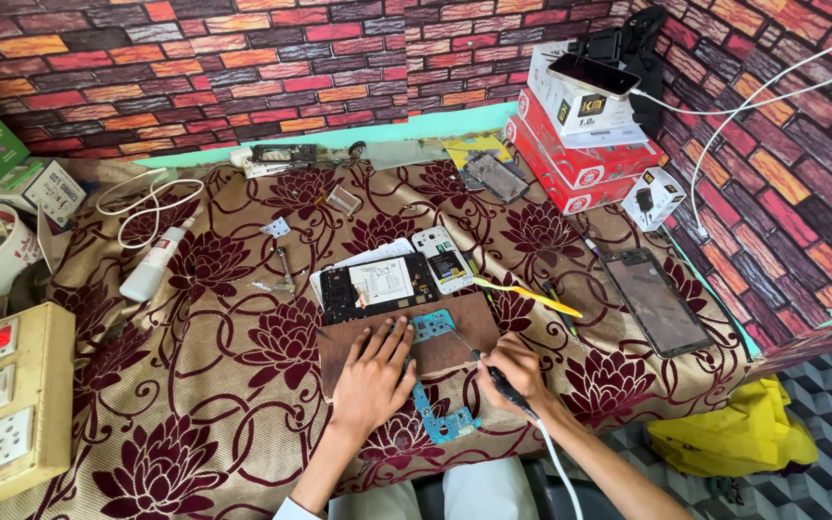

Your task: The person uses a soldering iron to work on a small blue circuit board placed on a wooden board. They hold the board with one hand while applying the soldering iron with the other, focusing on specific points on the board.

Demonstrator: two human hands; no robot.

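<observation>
**Blue board under two hands on floral counter**

Blue circuit board lies on a brown wooden block at the near edge of the counter, which is covered in maroon-and-gold floral cloth. A second blue board lies just below the block, partly under the left hand. Left hand is spread flat, fingers wide, pressing on the block and the board's left edge; it grips nothing. Right hand is closed around a black soldering iron, tip pointing up-left to the board's right edge (contact too small to tell). The iron's white cable runs down off the near edge.

Just behind the block: an opened black phone frame with a white battery, and a small white phone to its right. A yellow toothbrush lies right of those. Farther right, a dark phone lies face up. A white tube and metal tweezers sit to the left. Red and white boxes are stacked at the back right corner, a phone on top. A beige switchboard stands at far left. A yellow bag lies on the floor to the right.
</observation>
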